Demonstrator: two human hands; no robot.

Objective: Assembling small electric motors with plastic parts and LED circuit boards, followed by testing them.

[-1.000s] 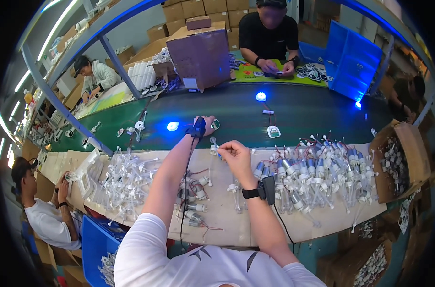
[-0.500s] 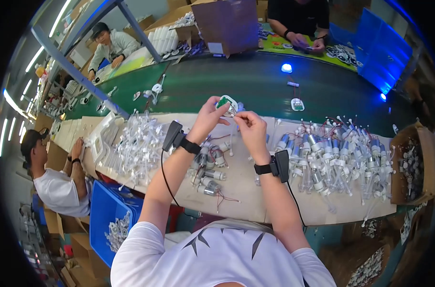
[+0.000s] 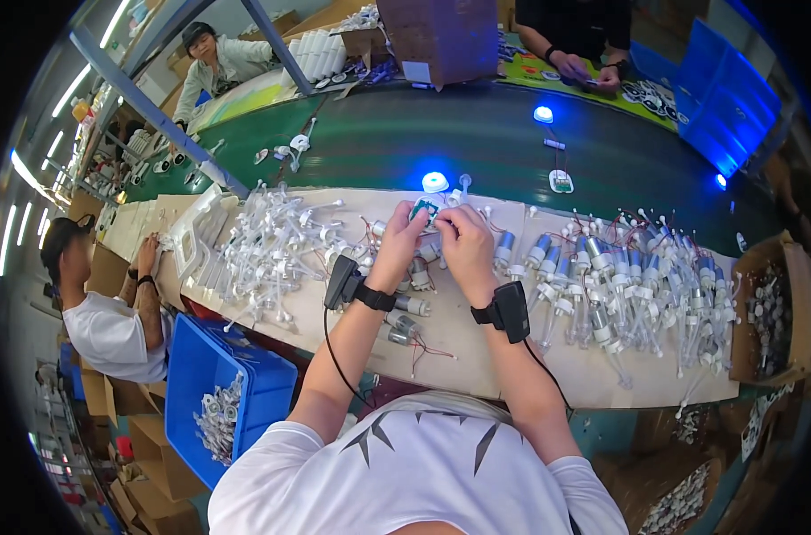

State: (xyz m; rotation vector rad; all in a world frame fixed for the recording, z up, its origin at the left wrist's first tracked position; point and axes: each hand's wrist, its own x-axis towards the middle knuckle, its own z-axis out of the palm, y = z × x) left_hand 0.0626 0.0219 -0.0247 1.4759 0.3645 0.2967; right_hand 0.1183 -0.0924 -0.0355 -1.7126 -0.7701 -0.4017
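Between thumb and fingers, my left hand (image 3: 398, 247) holds a small white round housing with a green circuit board (image 3: 425, 210) facing up. My right hand (image 3: 468, 242) is closed in a pinch at the right edge of that board; whatever its fingertips hold is too small to make out. Just beyond the hands a dome lamp (image 3: 434, 182) glows blue, close to the board. Beside it stands a thin clear tube with a round end (image 3: 465, 182). Below my hands lie several clear cylinders with red wires (image 3: 410, 308).
White tube parts (image 3: 272, 245) are heaped at left, motor-like cylinders with tubes (image 3: 619, 285) at right. A cardboard box (image 3: 766, 312) stands at the right end, a blue bin (image 3: 218, 392) at lower left. Across the green belt (image 3: 397, 129), another lamp (image 3: 543, 114) glows blue. Several people work nearby.
A blue glowing lamp now shows just beyond my hands, where no glow showed before. My hands have come slightly nearer to me, and the whole view has shifted a little.
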